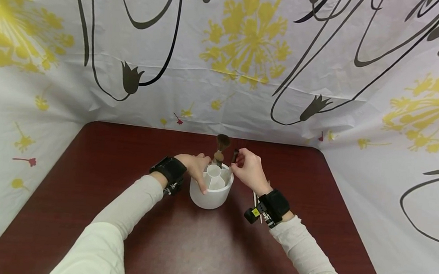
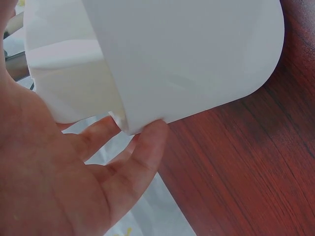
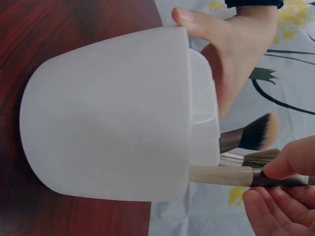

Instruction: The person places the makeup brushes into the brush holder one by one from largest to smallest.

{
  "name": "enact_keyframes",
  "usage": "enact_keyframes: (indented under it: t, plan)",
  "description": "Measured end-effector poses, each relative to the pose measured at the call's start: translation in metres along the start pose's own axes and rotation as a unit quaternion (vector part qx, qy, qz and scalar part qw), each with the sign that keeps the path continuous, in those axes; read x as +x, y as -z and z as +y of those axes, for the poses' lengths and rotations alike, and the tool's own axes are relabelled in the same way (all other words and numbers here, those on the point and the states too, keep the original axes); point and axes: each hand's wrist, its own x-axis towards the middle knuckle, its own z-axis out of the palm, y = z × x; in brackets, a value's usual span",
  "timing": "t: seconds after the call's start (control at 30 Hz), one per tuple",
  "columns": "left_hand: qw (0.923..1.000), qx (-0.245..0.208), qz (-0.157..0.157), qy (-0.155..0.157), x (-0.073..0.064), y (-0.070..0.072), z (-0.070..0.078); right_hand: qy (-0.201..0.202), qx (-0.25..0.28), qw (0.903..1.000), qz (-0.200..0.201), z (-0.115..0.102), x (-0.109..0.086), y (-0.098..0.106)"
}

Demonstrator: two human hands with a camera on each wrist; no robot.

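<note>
A white round makeup brush holder with inner compartments stands on the dark red table. My left hand grips its rim from the left, with the thumb toward me; the left wrist view shows fingertips against the rim. My right hand pinches a makeup brush by its dark ferrule. The brush's beige handle end reaches behind the holder's wall, so its tip is hidden. Two other brushes stand in the holder, a dark one with tan-tipped bristles and one with a silvery ferrule.
Thin pale sticks lie on the table beside my right wrist, partly hidden by the wrist camera. A white cloth with yellow and grey flower prints hangs behind the table's far edge and along both sides.
</note>
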Motion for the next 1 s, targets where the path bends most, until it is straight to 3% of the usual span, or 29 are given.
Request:
enact_keyframes:
  t: [0.7, 1.0]
  plan:
    - [1.0000, 0.003, 0.001, -0.005, 0.000, 0.000, -0.001, 0.019, -0.006, 0.9986, -0.050, 0.011, -0.008, -0.017]
    - [0.9999, 0.010, 0.000, -0.002, 0.001, 0.000, -0.002, 0.020, -0.012, 0.9984, -0.051, 0.015, -0.010, -0.021]
